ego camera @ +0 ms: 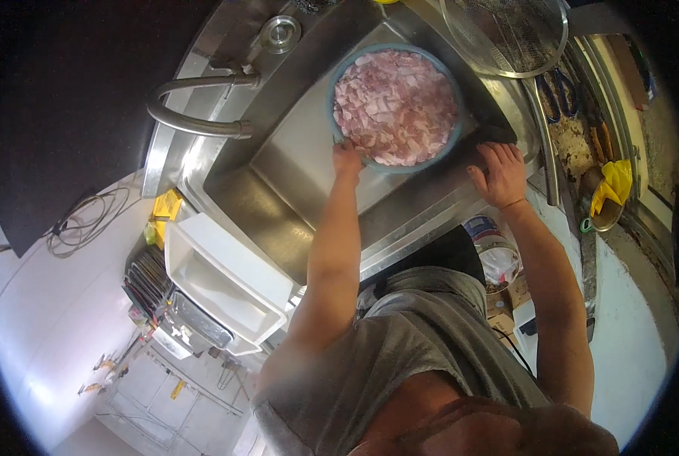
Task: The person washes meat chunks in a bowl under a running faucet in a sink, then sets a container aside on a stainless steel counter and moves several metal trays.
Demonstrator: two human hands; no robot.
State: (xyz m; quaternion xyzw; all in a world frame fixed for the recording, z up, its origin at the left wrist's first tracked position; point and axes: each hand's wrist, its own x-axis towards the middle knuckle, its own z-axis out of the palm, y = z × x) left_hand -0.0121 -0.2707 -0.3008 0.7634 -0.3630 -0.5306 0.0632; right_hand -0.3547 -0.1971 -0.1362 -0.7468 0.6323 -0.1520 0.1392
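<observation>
A round blue basin (458, 128) stands in a deep stainless-steel sink (293, 165). Pieces of pale pink raw meat (396, 105) fill it almost to the rim. My left hand (347, 158) grips the basin's rim at its near left side, the fingertips partly hidden against it. To the right, my right hand (502, 174) rests on the sink's near right edge, apart from the basin. Its fingers are spread and it holds nothing.
A curved metal faucet (197, 128) reaches over the sink from the left. A large wire-mesh strainer (510, 34) lies at the far right, its handle along the edge, beside blue-handled scissors (557, 97). White plastic bins (225, 273) stand left; a bucket (496, 256) is below right.
</observation>
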